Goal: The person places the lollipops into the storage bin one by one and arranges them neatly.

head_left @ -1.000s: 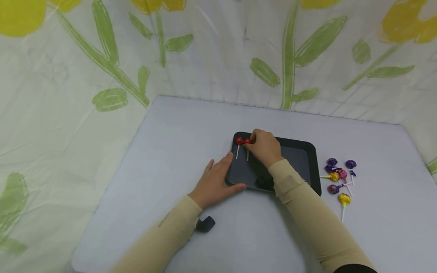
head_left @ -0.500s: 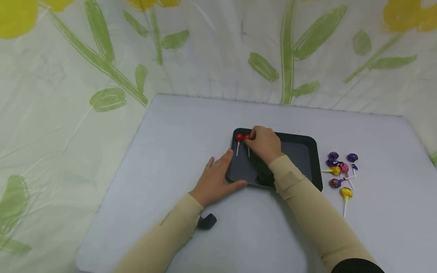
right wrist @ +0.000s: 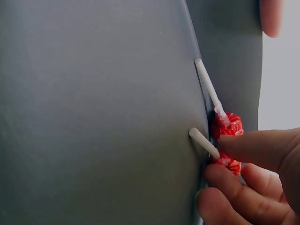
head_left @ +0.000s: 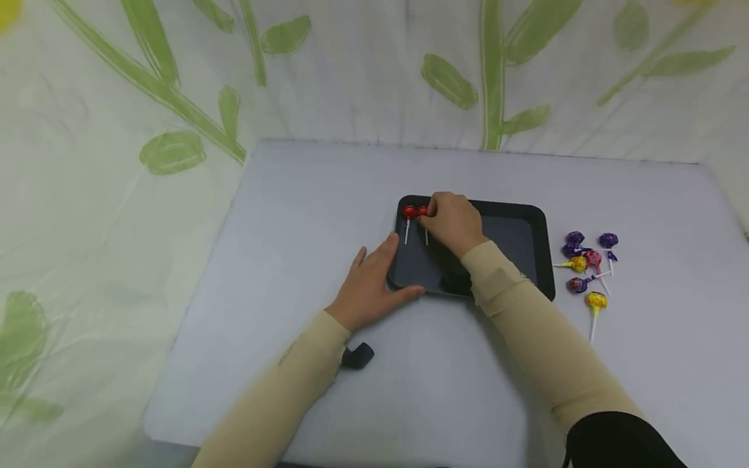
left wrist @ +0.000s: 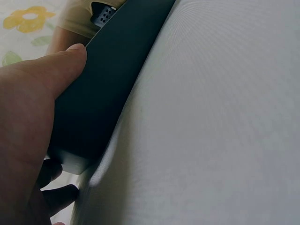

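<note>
On the white table (head_left: 316, 201): dark gray tray (head_left: 515, 244), looks light, stiff and smooth, so it may slide; best held by the rim. Left hand (head_left: 368, 286): thumb and fingers spread apart, touching the tray around its near-left corner. Right hand (head_left: 453, 221): thumb and fingers clamped on the head of a red lollipop (right wrist: 226, 161) at the tray's far left, just beside a second red lollipop (head_left: 408, 212). Mixed lollipops (head_left: 579, 263) lie right of the tray. Each should be light, hard-headed, wrapper maybe slick, thin stick bendable; grip the head.
</note>
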`<act>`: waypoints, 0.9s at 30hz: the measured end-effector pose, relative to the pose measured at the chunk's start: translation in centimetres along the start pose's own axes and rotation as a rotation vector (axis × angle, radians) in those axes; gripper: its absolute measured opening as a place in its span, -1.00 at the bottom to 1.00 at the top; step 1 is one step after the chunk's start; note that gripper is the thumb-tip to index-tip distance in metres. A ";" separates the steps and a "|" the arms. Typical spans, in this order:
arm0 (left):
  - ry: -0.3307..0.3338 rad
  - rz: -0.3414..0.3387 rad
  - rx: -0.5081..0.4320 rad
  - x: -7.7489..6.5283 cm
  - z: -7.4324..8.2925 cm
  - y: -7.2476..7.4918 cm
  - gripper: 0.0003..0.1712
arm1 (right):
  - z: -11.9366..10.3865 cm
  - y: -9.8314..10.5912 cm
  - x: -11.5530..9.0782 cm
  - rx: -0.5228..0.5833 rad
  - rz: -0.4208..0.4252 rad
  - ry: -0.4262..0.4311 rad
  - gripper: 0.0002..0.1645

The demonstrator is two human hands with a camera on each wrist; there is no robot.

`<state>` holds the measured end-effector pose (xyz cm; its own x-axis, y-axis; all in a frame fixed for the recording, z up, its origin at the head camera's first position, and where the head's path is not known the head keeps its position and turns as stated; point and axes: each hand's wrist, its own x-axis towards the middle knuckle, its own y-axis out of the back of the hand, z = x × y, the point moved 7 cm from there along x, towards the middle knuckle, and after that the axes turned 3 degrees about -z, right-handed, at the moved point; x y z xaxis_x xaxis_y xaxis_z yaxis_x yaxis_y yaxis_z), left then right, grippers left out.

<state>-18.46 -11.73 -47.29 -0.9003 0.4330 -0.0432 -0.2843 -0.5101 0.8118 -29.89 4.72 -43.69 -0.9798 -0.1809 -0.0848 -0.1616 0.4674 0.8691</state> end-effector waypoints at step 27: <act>0.040 -0.024 -0.030 -1.1 -2.3 -0.4 0.27 | 0.7 -0.5 -1.4 0.011 -0.077 -0.060 -0.67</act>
<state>-18.05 -13.69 -48.89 -0.9053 0.4160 -0.0861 -0.3154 -0.5223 0.7923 -28.57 5.37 -44.32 -0.9697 -0.1642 -0.1807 -0.2376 0.4633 0.8538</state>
